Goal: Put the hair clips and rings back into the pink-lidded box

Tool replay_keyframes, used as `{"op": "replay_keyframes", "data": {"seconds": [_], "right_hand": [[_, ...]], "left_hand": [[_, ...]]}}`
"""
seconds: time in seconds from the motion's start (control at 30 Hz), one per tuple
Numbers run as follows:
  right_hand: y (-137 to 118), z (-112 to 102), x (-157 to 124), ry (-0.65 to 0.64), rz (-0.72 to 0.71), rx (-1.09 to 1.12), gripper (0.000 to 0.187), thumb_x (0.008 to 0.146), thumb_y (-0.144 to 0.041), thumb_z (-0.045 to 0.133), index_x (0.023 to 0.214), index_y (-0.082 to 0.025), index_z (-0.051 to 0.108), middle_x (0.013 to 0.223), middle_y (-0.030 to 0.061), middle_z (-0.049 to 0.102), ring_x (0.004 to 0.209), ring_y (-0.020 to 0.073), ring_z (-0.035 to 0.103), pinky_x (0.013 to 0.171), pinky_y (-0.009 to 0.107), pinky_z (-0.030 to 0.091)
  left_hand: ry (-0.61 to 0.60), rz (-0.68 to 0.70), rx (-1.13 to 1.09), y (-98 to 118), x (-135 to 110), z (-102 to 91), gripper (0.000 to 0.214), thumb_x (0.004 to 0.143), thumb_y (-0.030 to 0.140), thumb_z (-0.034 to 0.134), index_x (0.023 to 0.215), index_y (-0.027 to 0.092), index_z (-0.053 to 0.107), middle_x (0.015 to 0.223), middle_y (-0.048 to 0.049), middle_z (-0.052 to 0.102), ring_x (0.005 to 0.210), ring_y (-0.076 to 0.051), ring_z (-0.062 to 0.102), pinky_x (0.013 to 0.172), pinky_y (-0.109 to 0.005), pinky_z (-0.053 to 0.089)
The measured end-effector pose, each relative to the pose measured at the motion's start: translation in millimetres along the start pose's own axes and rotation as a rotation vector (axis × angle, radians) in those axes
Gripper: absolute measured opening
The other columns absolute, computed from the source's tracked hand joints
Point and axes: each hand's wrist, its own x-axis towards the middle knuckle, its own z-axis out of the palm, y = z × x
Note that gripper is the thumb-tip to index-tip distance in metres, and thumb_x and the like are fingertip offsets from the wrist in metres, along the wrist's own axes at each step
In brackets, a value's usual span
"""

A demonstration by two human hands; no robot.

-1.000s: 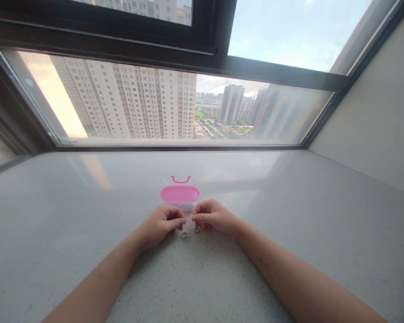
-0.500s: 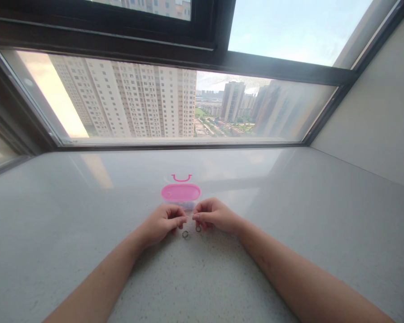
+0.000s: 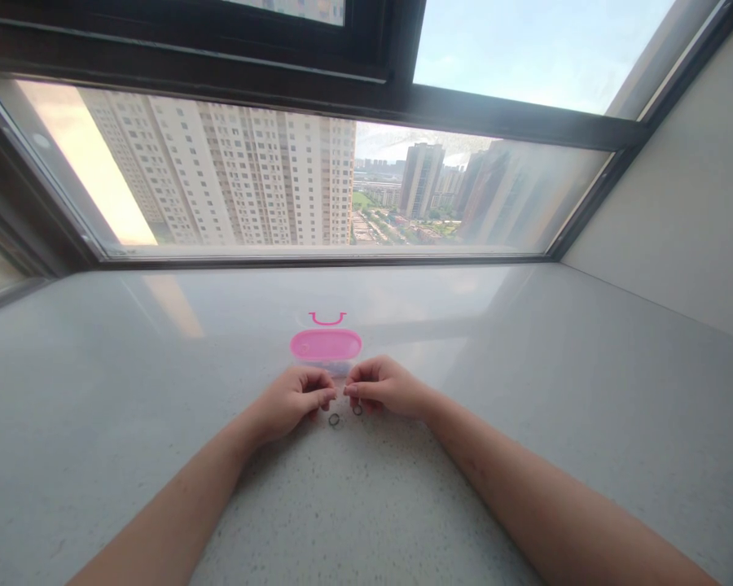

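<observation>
Your two bare forearms come in from the lower corners of the frame over the pale speckled window ledge (image 3: 348,521) and meet near its lower middle. Nearest to you there lie two small dark rings: the left ring (image 3: 334,424) sits just below your left fingertips, and the right ring (image 3: 357,414), a little farther off, is close under the fingers of your right hand (image 3: 386,388); whether they touch it, you cannot tell from here. Both rings are round, with no long axis, and stand slightly apart, each nearest to the hand on its own side. Your left hand (image 3: 290,399) and right hand face each other across a narrow gap. On each, the thumb is drawn in toward the forefinger, but whether the tips are closed on something small cannot be told. Just beyond is a clear box (image 3: 323,368), partly hidden by your hands, its pink lid (image 3: 326,344) stretching left to right across the frame. Past the lid lies a curved pink handle (image 3: 327,323); farther up, the dark window frame (image 3: 366,101) crosses the view, with tall buildings (image 3: 250,179) outside.
</observation>
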Motion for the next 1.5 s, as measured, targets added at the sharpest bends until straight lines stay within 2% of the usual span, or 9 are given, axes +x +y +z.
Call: {"op": "replay_keyframes", "data": {"seconds": [0.37,0.7,1.5], "right_hand": [[3.0,-2.4,0.5,0.027,0.002,0.083,0.023,0.073,-0.033,0.066,0.073,-0.012,0.058,0.063,0.0012,0.061,0.045,0.0059,0.049,0.040,0.017,0.035],[2.3,-1.4,-0.1,-0.016,-0.004,0.048,0.024,0.073,-0.036,0.065,0.074,-0.012,0.060,0.062,0.0007,0.061,0.045,0.0058,0.048,0.041,0.017,0.036],[0.7,0.5,0.0,0.007,-0.006,-0.028,0.028,0.074,-0.040,0.064,0.076,-0.012,0.061,0.064,0.0011,0.060,0.047,0.0065,0.049,0.042,0.018,0.036]], "left_hand": [[-0.004,-0.012,-0.008,-0.5,-0.6,0.1,0.022,0.077,0.033,0.056,0.072,0.012,0.060,0.060,0.0013,0.052,0.049,-0.009,0.041,0.047,-0.021,0.030],[-0.016,-0.005,-0.011,1.1,0.4,-0.6,0.020,0.078,0.030,0.055,0.073,0.011,0.060,0.060,0.0014,0.052,0.049,-0.008,0.041,0.048,-0.021,0.031],[-0.021,-0.002,-0.034,-4.9,0.6,-0.8,0.019,0.078,0.029,0.056,0.076,0.012,0.063,0.065,-0.0009,0.057,0.052,-0.009,0.046,0.051,-0.022,0.037]]}}
